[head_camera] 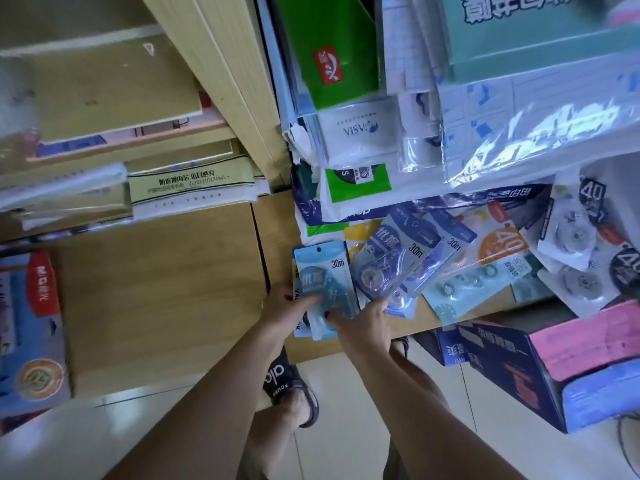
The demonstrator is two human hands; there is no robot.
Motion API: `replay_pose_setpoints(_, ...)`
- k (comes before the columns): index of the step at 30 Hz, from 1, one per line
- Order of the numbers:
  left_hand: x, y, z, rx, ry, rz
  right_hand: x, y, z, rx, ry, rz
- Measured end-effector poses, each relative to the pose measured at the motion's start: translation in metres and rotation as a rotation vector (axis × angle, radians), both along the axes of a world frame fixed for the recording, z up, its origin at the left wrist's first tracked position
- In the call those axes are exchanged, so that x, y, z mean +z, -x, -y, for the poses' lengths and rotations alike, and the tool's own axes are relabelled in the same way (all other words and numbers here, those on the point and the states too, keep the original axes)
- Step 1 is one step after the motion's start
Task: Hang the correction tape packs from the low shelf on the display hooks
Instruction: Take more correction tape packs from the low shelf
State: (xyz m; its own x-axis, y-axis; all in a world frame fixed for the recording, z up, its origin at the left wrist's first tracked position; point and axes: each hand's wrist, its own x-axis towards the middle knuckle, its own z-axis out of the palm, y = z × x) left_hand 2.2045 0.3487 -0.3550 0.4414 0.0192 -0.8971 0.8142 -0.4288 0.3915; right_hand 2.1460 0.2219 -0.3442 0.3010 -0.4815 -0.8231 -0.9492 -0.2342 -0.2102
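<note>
A wooden shelving unit (pixel 166 299) fills the left and middle of the view, its upper boards stacked with papers and booklets (pixel 190 188), and a blue M&G box (pixel 31 327) leans against its lower left side. To the right, a heap of plastic-wrapped paper reams (pixel 519 133) is piled high, with a green box (pixel 329 53) standing behind it and a teal carton (pixel 540 32) on top. On the tiled floor (pixel 363 427) at lower right sits an open dark blue carton (pixel 512 372) holding pink and blue paper stacks. The low shelf (pixel 426 317) beneath the reams carries a loose spread of correction tape packs (pixel 485 265), overlapping one another at all angles, some pale blue, some white with black "40" labels. At the shelf's front left edge, the left hand (pixel 284 306) grips a light blue 30m correction tape pack (pixel 325 282) from its left side, thumb laid across the front. The right hand (pixel 363 320) pinches the lower end of that same pack, while its fingers also touch a darker blue 30m pack (pixel 391 258) lying tilted just beside it. A foot in a black slide sandal (pixel 291 386) stands on the floor below the arms.
</note>
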Motion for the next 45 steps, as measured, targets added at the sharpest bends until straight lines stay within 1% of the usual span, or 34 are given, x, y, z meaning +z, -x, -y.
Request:
replay_pose_setpoints(3,0.005,-0.002,-0.001,-0.003,0.023,0.004,0.005,0.0,0.006,0.003,-0.062,-0.007)
replay_pose_setpoints(7,0.014,-0.003,-0.003,-0.004,0.053,0.026,0.013,0.003,0.011,-0.042,-0.177,0.066)
replay_pose_setpoints(10,0.026,-0.005,-0.004,-0.021,0.073,0.071,0.021,0.001,0.015,-0.124,-0.303,0.084)
replay_pose_setpoints(14,0.038,-0.006,-0.005,0.022,0.125,0.088,0.03,-0.001,0.028,-0.264,-0.466,0.094)
replay_pose_setpoints(17,0.043,-0.005,-0.004,0.055,0.13,0.123,0.041,-0.003,0.038,-0.321,-0.521,0.115)
replay_pose_setpoints(21,0.056,-0.004,0.002,0.033,0.16,0.195,0.054,-0.007,0.049,-0.349,-0.569,0.154)
replay_pose_setpoints(24,0.062,-0.006,0.0,0.013,0.14,0.231,0.062,-0.007,0.061,-0.356,-0.512,0.197)
replay_pose_setpoints(27,0.066,-0.009,-0.007,0.06,0.084,0.26,0.065,-0.005,0.079,-0.447,-0.359,0.268)
replay_pose_setpoints(30,0.067,-0.015,-0.014,0.079,0.014,0.265,0.061,-0.005,0.096,-0.512,-0.181,0.259)
replay_pose_setpoints(32,0.066,-0.021,-0.013,0.082,-0.013,0.251,0.057,-0.011,0.103,-0.512,-0.124,0.215)
replay_pose_setpoints(33,0.066,-0.024,-0.009,0.072,-0.001,0.231,0.057,-0.013,0.105,-0.484,-0.11,0.188)
replay_pose_setpoints(36,0.065,-0.029,0.006,-0.007,0.113,0.162,0.05,-0.019,0.107,-0.355,-0.069,0.108)
replay_pose_setpoints(38,0.061,-0.033,0.017,-0.067,0.159,0.157,0.043,-0.022,0.11,-0.327,-0.055,0.07)
replay_pose_setpoints(41,0.051,-0.039,0.029,-0.064,0.18,0.122,0.034,-0.03,0.113,-0.384,-0.092,0.044)
replay_pose_setpoints(43,0.047,-0.044,0.034,-0.016,0.212,0.086,0.03,-0.033,0.116,-0.432,-0.127,0.06)
replay_pose_setpoints(45,0.042,-0.047,0.036,0.019,0.239,0.041,0.025,-0.033,0.12,-0.462,-0.12,0.088)
